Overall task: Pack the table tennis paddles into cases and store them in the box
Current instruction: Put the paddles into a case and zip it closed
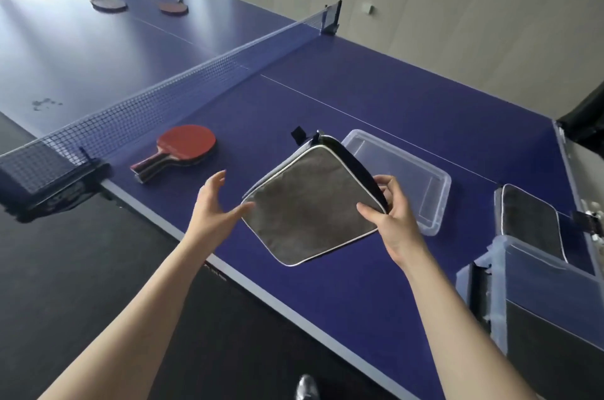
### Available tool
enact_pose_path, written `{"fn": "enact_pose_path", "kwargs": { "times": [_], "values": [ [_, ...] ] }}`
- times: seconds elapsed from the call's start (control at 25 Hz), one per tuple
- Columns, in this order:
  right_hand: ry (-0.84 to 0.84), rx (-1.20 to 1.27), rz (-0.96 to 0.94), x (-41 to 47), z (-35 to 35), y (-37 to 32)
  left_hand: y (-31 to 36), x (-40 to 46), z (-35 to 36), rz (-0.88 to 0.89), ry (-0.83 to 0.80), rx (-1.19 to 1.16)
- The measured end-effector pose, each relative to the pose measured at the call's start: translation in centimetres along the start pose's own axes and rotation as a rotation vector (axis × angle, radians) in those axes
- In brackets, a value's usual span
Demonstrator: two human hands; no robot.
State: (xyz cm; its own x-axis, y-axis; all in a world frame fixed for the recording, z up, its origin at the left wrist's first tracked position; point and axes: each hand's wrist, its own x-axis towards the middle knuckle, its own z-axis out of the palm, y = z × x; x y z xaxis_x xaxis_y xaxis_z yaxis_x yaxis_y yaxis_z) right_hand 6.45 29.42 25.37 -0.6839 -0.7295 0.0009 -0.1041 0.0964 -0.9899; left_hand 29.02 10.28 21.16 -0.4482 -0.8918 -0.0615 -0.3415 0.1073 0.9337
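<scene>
Right hand: the right hand pinches the grey case at its right edge, thumb on top and fingers curled into the open side — held tilted above the table's near edge, probably to keep the mouth open for loading.
Left hand: the left hand is spread, its fingertips at the case's left corner, gripping nothing.
Paddles: a stacked red pair lies near the net by the near edge; two more sit on the far half.
Storage: the clear lid lies just behind the case — the clear box stands at the right end, a dark case inside.
Stage: judged early; no paddle is visibly cased.
</scene>
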Motion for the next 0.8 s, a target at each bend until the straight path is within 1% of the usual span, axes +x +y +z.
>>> {"fn": "enact_pose_path", "kwargs": {
  "times": [0.08,0.2,0.28,0.4,0.48,0.56,0.6,0.8],
  "values": [
    [-0.055,-0.056,-0.041,0.8,0.9,-0.4,2.0,2.2,0.2,0.160,-0.095,0.122],
    [-0.139,-0.052,-0.070,2.6,2.1,-0.8,4.3,5.5,1.2,0.281,-0.217,0.271],
    [-0.178,-0.017,-0.073,4.5,2.6,-1.0,5.1,7.4,1.7,0.303,-0.267,0.238],
    [-0.236,-0.040,-0.037,7.7,2.1,-1.2,5.5,10.4,2.4,0.315,-0.277,0.196],
    [-0.234,-0.114,-0.020,9.7,1.8,-1.7,5.6,11.8,2.9,0.324,-0.268,0.211],
    [-0.171,-0.170,-0.066,12.3,2.2,-3.0,6.0,13.3,3.6,0.338,-0.251,0.260],
    [-0.165,-0.202,-0.101,13.6,2.7,-3.9,6.2,14.0,3.9,0.356,-0.255,0.282],
    [-0.263,-0.464,-0.168,18.6,5.3,-6.8,6.8,17.3,5.3,0.473,-0.355,0.355]
  ]
}}
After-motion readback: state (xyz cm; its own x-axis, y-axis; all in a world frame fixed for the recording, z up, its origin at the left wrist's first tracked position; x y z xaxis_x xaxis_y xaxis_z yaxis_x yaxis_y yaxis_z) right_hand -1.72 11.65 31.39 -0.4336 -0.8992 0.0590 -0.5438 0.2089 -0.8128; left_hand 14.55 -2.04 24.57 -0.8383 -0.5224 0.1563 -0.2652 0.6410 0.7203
